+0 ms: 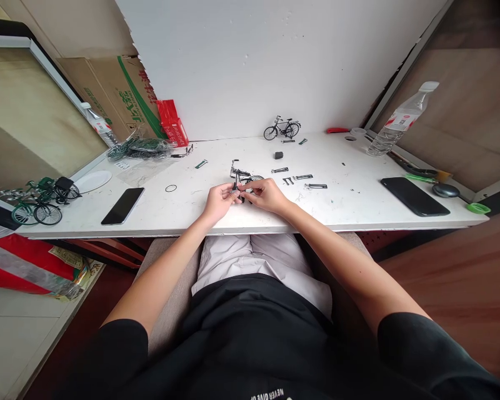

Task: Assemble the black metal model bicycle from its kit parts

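Both hands, left hand (219,201) and right hand (265,194), are pinching a half-built model bicycle (242,179) near the white table (358,214) front edge, loose metal parts (302,177) lying just beyond, a finished model bicycle (282,129) standing against the far wall.

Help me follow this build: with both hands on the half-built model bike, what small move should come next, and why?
Probably seat the small part pinched by the right hand onto the half-built model bike, steadied by the left hand. Both sets of fingertips meet at the frame, and the loose metal parts lie untouched.
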`<state>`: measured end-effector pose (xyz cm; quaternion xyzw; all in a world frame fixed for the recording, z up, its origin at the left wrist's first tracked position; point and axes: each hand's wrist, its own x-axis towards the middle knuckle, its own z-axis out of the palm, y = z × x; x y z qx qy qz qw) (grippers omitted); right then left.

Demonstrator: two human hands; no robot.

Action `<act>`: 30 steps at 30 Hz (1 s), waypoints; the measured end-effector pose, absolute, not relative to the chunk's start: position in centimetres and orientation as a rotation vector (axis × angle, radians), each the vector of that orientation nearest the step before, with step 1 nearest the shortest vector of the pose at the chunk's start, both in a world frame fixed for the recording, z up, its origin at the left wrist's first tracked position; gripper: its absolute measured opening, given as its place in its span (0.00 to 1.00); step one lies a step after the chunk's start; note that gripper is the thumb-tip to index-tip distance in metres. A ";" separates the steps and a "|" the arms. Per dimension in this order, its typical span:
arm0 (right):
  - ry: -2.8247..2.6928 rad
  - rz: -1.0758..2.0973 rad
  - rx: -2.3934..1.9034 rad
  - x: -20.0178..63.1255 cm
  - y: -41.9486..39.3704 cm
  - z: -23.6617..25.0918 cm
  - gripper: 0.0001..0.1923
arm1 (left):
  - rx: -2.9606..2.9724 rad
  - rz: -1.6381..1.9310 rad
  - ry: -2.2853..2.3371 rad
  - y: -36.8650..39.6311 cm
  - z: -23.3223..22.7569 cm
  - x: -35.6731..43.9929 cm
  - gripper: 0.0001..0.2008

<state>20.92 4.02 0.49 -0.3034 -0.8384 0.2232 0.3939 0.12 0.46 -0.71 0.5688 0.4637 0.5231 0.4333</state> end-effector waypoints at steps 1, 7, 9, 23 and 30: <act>-2.127 0.563 -0.765 20.9 4.1 0.4 0.15 | 1.409 1.301 1.151 0.5 -0.8 0.1 0.21; -2.097 0.575 -0.785 21.1 4.4 0.1 0.16 | 1.345 1.306 1.114 0.8 -1.1 0.0 0.19; -2.095 0.587 -0.790 21.2 4.5 0.1 0.16 | 1.353 1.307 1.117 0.8 -1.0 0.0 0.19; -1.809 0.083 -1.066 22.7 5.9 1.5 0.22 | 1.341 1.351 1.164 0.8 -1.1 0.0 0.25; -2.125 0.101 -1.156 23.8 6.6 1.1 0.17 | 1.353 1.379 1.177 1.0 -1.4 -0.2 0.26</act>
